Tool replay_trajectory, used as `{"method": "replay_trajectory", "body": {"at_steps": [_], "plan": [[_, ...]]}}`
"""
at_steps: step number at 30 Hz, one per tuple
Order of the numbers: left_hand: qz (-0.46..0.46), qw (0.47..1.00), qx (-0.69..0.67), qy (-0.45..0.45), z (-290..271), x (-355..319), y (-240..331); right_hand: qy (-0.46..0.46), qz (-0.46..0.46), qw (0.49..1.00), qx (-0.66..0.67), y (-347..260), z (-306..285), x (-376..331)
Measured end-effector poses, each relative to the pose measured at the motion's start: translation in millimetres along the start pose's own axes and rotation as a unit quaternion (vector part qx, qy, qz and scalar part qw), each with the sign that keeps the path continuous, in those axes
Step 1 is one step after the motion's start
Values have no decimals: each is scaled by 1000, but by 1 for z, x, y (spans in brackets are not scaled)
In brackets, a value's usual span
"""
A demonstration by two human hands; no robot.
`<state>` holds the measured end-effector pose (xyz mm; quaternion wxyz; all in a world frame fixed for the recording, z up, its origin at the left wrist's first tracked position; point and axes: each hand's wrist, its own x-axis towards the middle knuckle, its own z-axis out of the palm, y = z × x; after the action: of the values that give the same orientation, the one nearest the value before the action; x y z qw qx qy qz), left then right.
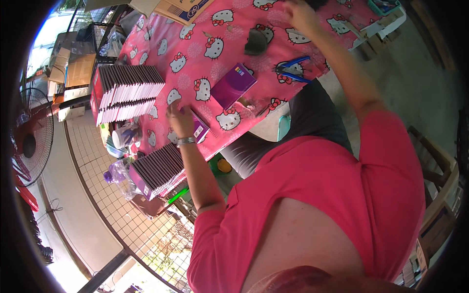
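My left hand [181,122] is at the near left of the table, over the left part of a purple spiral notebook [199,129]. Its fingers look apart; whether they touch the cover is hard to see. My right hand [300,17] reaches to the far side, beside a dark object [316,4] cut off by the frame's top. Motion blurs its fingers. Between my hands, a purple notebook [234,86] lies flat. Right of it rest blue-handled pliers [295,69], jaws pointing left. A dark, curved piece [256,42] lies farther back.
Tall stacks of spiral notebooks [128,90] stand at the table's left, with another row [159,166] nearer me. Between them lies a white bottle [126,136]. Cardboard [183,10] lies at the far edge, a teal tray [383,7] at far right. A fan [30,145] stands left.
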<state>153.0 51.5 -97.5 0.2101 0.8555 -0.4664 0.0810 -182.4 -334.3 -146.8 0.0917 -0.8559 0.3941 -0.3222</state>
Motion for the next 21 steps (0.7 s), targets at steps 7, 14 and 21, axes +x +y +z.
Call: {"method": "replay_trajectory", "body": {"at_steps": [7, 14, 21], "plan": [[249, 963, -30, -96, 28, -28, 151, -51, -87, 952, -289, 48, 16, 40], [248, 957, -84, -129, 5, -16, 139, -7, -120, 987, -109, -22, -32, 31], [233, 972, -19, 14, 16, -5, 139, -30, -120, 975, 182, -93, -18, -18]]}}
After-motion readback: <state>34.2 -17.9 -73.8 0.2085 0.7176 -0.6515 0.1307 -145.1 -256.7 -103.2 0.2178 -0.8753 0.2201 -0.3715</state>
